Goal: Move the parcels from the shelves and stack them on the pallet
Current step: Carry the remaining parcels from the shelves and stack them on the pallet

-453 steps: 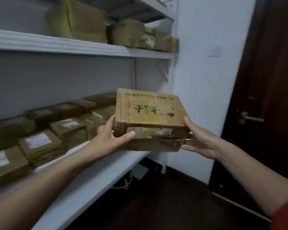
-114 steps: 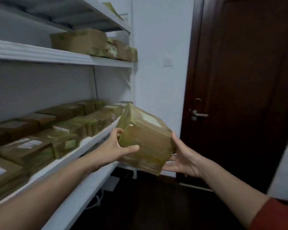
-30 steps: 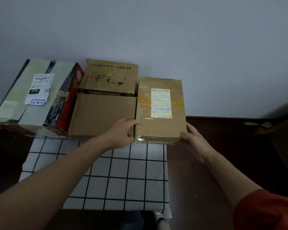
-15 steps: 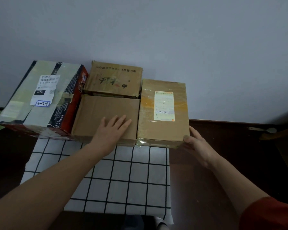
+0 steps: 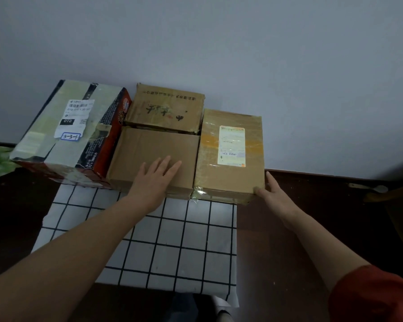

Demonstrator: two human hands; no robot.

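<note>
Bracing the plain box [image 5: 154,147] with flat, spread fingers, the left hand [image 5: 153,180] steadies the row while the right hand [image 5: 271,194], fingers straight, presses the labelled parcel [image 5: 228,159] snug beside it on the pallet [image 5: 172,240].

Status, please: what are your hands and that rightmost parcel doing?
Left hand flat on plain parcel. Right hand touching rightmost parcel, near right corner. Nothing blocking.

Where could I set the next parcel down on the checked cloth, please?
The near part of the checked cloth is bare, bordered at the far side by the plain brown parcel and the labelled parcel. Along the wall it is crowded: these, the taped box and the printed parcel sit edge to edge.
</note>
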